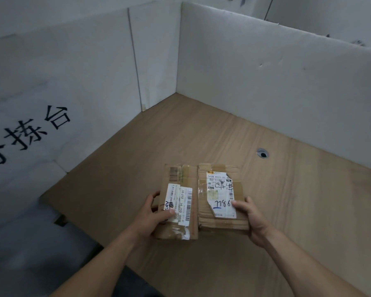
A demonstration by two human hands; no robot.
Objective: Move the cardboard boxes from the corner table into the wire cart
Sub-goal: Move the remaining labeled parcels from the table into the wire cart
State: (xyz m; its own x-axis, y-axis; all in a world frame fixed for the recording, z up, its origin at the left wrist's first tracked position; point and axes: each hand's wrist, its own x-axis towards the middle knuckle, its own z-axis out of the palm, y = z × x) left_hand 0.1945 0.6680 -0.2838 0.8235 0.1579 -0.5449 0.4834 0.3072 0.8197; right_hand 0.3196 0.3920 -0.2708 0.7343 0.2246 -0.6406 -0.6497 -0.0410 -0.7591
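Two small cardboard boxes sit side by side, touching, over the wooden corner table (201, 129). The left box (186, 179) carries a barcode label and brown tape. The right box (220, 183) has a torn white label with "1186" written in blue. My left hand (153, 213) grips the left box at its left edge, thumb on the label. My right hand (252, 215) grips the right box at its right edge, thumb on its label. I cannot tell whether the boxes rest on the table or are lifted. The wire cart is out of view.
White foam panels (266, 71) wall in the table on its far and left sides and meet in a corner. A round cable hole (262, 154) lies in the tabletop to the right of the boxes. Grey floor (30, 243) shows at lower left.
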